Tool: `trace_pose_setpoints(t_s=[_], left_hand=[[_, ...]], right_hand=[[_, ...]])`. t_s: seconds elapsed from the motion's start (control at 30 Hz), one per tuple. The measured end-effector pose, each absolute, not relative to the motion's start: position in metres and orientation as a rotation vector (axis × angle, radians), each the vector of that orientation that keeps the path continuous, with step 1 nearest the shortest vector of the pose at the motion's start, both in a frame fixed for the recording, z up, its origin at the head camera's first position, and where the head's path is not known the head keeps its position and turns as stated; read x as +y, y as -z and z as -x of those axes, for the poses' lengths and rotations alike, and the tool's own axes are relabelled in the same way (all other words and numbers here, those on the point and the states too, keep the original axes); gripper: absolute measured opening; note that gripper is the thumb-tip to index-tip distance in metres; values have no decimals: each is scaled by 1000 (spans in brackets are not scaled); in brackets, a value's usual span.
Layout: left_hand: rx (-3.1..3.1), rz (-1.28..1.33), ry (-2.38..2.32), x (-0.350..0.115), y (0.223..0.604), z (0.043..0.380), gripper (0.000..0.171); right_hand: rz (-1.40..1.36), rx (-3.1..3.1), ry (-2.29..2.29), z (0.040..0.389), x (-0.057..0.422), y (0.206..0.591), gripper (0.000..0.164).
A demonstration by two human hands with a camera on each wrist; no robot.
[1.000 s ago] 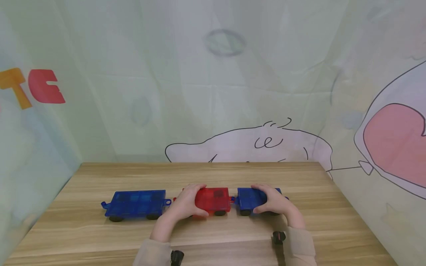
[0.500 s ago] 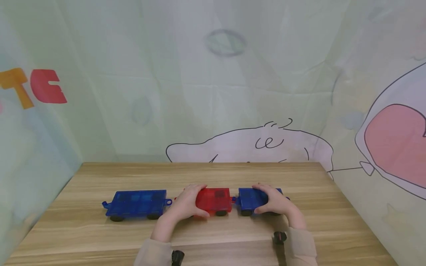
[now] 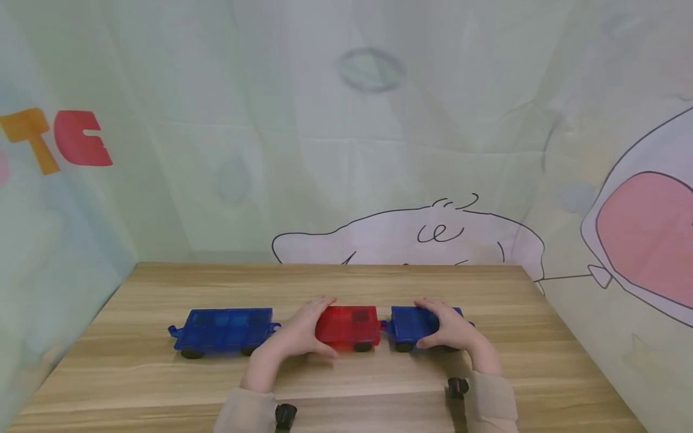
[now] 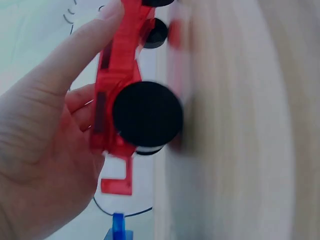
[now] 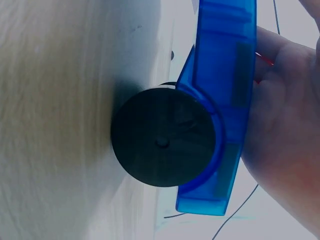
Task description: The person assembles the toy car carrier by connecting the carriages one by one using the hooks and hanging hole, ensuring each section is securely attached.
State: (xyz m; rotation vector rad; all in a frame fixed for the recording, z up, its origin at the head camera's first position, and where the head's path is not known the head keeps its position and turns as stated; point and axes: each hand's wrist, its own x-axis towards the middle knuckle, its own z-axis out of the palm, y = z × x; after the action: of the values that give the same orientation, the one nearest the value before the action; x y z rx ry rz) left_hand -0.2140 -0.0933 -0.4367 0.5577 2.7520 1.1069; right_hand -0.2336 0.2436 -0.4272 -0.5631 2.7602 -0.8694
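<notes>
Head view: on the wooden table (image 3: 325, 279) stand, from left to right, the long blue wagon (image 3: 230, 329), the red wagon (image 3: 349, 328) and the short blue wagon (image 3: 409, 325), the last two meeting at their couplings. The left hand (image 3: 298, 331) is spread wide about the red wagon's left part, thumb on the near side, fingers on the far side; whether it presses the sides cannot be told. The right hand (image 3: 455, 329) grips the short blue wagon, thumb near, fingers beyond.

Left wrist view: the red hook (image 4: 117, 185), hidden behind the hand in the head view, shows apart from a blue loop (image 4: 118, 225).

Right wrist view: the short blue wagon's black wheel (image 5: 162, 130) appears face-on, its small central hole not discernible from above
</notes>
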Motion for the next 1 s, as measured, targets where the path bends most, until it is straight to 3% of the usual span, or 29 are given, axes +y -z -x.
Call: trace_pose_setpoints(t_s=[0.5,1.0], left_hand=[[2719,-462,-1156,-136,425,214,105],[2773,-334,-1127,-179,420,204,109]], right_hand=[[609,2776,867,233,233,421,93],[659,2771,936,233,178,419,95]])
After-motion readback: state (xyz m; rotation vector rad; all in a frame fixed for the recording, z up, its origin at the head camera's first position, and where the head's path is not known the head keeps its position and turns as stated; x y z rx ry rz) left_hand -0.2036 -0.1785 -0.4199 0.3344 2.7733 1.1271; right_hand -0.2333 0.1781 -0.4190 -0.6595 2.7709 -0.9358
